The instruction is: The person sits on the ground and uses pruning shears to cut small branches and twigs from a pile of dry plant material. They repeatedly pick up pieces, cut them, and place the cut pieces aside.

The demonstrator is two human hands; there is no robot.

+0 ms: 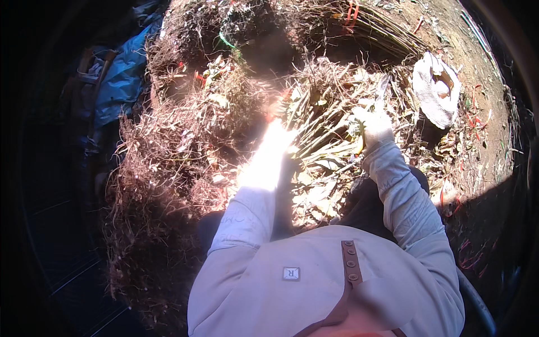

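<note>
My left hand (276, 135) reaches down to the base of a bundle of cut stems (318, 126). Glare from the sun washes it out, so its fingers and grip cannot be made out. My right hand (376, 124), in a pale glove, is closed at the right side of the stems. From it a flat grey blade (382, 87), apparently of a knife, points away from me. Dry leaves (322, 198) lie beneath both forearms. To the left of my left hand is a large heap of fine tangled roots (177, 143).
A white woven basket-like object (436, 90) lies at the right. Tied long stems (387, 31) with a red strip (351, 14) lie at the back. Blue plastic sheeting (122, 76) is at the far left. Red strips (476, 122) litter the bare ground (488, 92). A curved tube (476, 301) passes my right side.
</note>
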